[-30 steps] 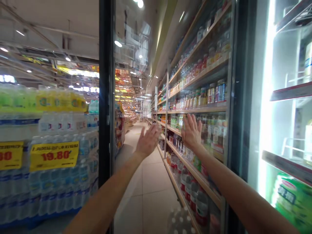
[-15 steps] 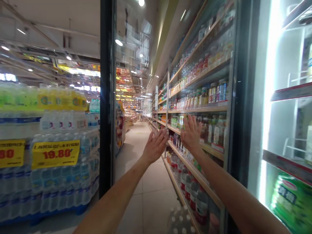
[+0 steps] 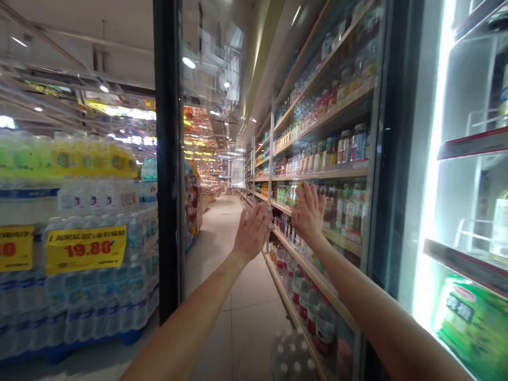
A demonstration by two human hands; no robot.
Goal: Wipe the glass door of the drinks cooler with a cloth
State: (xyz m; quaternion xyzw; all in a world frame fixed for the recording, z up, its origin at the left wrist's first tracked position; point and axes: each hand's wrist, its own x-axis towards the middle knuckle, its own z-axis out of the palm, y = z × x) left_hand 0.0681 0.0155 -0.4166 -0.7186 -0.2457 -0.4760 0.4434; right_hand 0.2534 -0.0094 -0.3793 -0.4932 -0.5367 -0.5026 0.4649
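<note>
Currently, the left grip [image 3: 253,233] and the right grip [image 3: 309,214] are raised side by side, a gap between them, facing 1 glass door [image 3: 208,280]. The left grip is flat, its fingers extended and nearly together; the right grip is flat, its fingers extended and slightly spread. The glass door is directly ahead of both; whether either palm contacts the pane cannot be determined. The dark left frame [image 3: 167,159] is upright, to the left of the left grip; a dark upright [image 3: 392,132] is to the right of the right grip. Visible in the pane, behind and around the right grip, are wood-coloured shelves [image 3: 323,174] carrying rows of bottles. A grey item with white dots [image 3: 292,355] is below the right grip. Well to the left of the left grip, stacked bottles [image 3: 95,288] bear a yellow price sign [image 3: 85,248] reading 19.80. Well to the right of the right grip, a lit cabinet [image 3: 432,174] contains a green package [image 3: 472,317].
</note>
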